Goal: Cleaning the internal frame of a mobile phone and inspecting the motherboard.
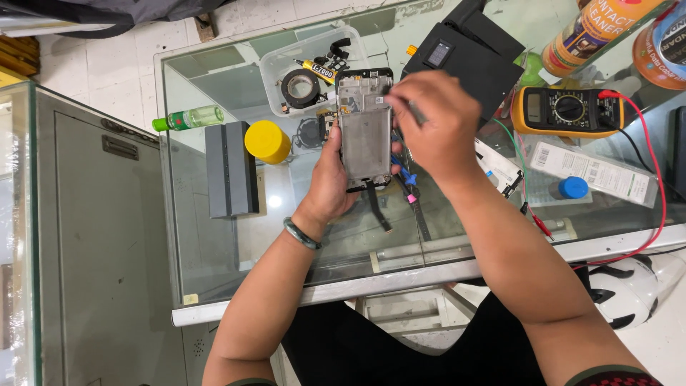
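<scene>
My left hand (pixel 330 179) grips the opened phone frame (pixel 365 129) from its left edge, raised above the glass desk (pixel 214 243) so its inside faces me. My right hand (pixel 436 125) pinches a thin tool (pixel 416 112) at the frame's upper right corner. The clear parts tray (pixel 286 71) sits just beyond the frame, within reach.

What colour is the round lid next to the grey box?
Yellow. The round lid shows clearly in the head view, beside the grey box.
</scene>
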